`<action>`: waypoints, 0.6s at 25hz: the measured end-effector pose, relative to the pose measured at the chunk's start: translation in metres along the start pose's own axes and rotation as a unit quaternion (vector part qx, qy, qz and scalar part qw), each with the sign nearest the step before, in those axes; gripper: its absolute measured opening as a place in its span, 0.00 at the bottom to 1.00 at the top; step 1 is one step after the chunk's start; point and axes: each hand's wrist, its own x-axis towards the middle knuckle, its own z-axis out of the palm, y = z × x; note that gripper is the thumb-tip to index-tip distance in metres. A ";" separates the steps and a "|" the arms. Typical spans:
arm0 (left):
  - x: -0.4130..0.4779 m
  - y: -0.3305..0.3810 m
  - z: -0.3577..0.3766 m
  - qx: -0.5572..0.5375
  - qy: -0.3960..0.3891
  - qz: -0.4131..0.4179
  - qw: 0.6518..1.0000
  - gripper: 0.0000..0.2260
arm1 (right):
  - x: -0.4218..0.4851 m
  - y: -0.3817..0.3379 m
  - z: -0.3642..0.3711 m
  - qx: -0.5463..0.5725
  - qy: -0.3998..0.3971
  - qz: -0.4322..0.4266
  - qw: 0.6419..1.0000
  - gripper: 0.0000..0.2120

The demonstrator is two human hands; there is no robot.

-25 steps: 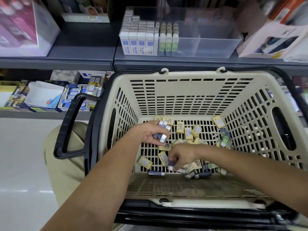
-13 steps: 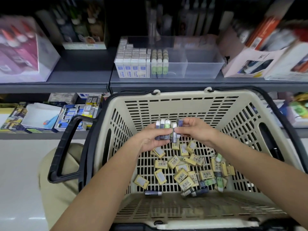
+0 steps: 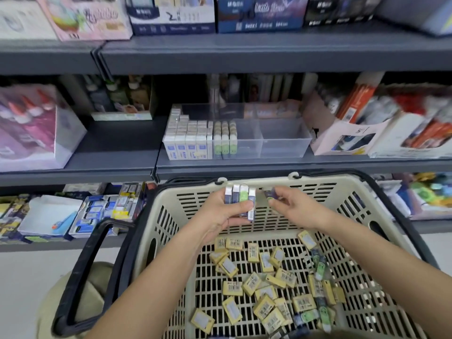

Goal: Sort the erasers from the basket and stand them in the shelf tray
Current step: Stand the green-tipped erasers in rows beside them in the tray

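Beige plastic is filling most of our view: the slotted basket is sitting in front of us, and both our forearms are reaching over its near edge toward its far wall. Our left hand is raised in front of that far wall, its thumb lying across the fronts of a row of four erasers and its fingers curling behind them, gripping them upright and side by side. Counting from the left end of the row, we are seeing a white-and-navy one, a navy one, a green one and another white-and-navy one, whose lower end is sticking down below the rest.

Our right hand is hovering just beside them, also at the basket's far wall, pinching a single dark purple eraser between thumb and fingertips. It is blurred, and a narrow gap is separating it from the row.

On the basket's floor, yellow-sleeved erasers are lying flat in a jumble. We are counting more than twenty, though overlaps are stopping an exact tally. At least four loose green erasers are lying toward the basket's right side.

Beyond the basket's far rim, on the grey shelf, the clear shelf tray is holding erasers standing upright. Across its front we are counting four white-and-blue columns, a narrower fifth, then three green columns. A black handle is hanging at the basket's left side.
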 end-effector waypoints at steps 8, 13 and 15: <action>0.023 0.053 -0.009 -0.020 0.061 0.131 0.989 0.11 | 0.033 -0.038 -0.040 0.002 0.153 -0.035 0.988 0.09; 0.037 0.066 -0.029 0.005 0.127 0.189 0.974 0.10 | 0.076 -0.062 -0.071 -0.146 0.245 -0.091 0.954 0.10; 0.042 0.066 -0.036 0.022 0.152 0.191 0.969 0.09 | 0.092 -0.071 -0.081 -0.215 0.249 -0.084 0.941 0.08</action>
